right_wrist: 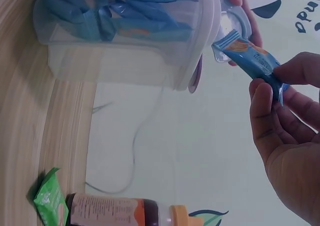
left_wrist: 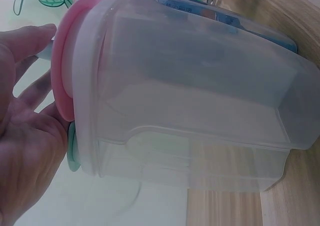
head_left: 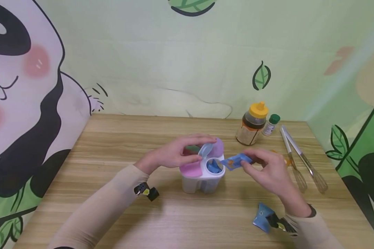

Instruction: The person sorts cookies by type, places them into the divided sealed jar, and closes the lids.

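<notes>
A translucent storage box [head_left: 190, 185] with pastel flip lids stands on the wooden table. My left hand [head_left: 177, 152] reaches over its top and holds the raised light-blue lid [head_left: 206, 149] between thumb and fingers. Beneath that lid is a round opening where blue packets [head_left: 214, 167] show; the right wrist view shows several blue packets [right_wrist: 145, 10] through the wall. My right hand [head_left: 268, 169] pinches a small blue snack packet [head_left: 235, 161], its far end at the opening's right edge. The pink lid [head_left: 191, 169] and purple lid [head_left: 217, 148] are down.
Another blue packet [head_left: 262, 218] lies by the right wrist. Behind stand a yellow-capped bottle [head_left: 251, 126] and a small green-capped bottle [head_left: 270, 125]. Metal tongs [head_left: 302, 155] lie at the right. A green packet [right_wrist: 51, 200] shows near the bottle in the right wrist view.
</notes>
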`<state>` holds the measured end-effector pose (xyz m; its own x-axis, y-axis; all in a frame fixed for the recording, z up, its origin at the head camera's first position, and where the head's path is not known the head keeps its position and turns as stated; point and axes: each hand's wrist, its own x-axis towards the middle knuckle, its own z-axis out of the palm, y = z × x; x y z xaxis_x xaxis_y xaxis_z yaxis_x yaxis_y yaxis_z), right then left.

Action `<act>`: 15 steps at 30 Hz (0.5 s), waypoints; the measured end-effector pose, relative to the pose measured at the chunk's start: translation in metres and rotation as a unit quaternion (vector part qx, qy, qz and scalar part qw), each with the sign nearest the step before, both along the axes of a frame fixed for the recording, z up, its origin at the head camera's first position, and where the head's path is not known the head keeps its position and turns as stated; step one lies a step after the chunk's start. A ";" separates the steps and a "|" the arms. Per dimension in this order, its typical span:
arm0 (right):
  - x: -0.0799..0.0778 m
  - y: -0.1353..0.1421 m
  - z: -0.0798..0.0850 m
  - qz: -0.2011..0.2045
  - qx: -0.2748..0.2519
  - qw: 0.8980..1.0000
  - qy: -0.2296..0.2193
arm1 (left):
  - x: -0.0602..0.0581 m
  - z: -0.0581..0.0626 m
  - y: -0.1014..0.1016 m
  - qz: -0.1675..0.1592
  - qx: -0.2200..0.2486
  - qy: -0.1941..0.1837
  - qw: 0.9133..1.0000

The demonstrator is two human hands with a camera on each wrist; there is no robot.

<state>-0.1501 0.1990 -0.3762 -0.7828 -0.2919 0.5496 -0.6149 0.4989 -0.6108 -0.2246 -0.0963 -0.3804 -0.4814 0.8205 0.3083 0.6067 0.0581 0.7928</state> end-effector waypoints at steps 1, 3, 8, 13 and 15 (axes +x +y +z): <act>0.000 -0.001 0.001 0.004 -0.004 1.000 -0.001 | 0.000 0.000 0.000 0.001 0.000 0.000 1.000; 0.000 -0.003 0.001 0.009 -0.009 1.000 -0.003 | 0.000 0.001 0.000 0.001 -0.002 0.000 1.000; 0.001 -0.009 0.003 0.024 -0.031 0.999 -0.006 | 0.001 0.001 0.000 0.006 -0.006 0.001 1.000; 0.001 -0.014 0.004 0.034 -0.046 0.998 -0.003 | 0.001 0.001 0.000 0.006 -0.006 -0.002 1.000; 0.001 -0.016 0.004 0.034 -0.044 0.998 -0.006 | 0.001 0.001 0.000 0.005 -0.006 -0.003 1.000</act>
<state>-0.1491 0.1834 -0.3725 -0.7697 -0.2956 0.5658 -0.6377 0.3993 -0.6588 -0.2239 -0.0968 -0.3798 -0.4915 0.8191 0.2958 0.6016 0.0738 0.7954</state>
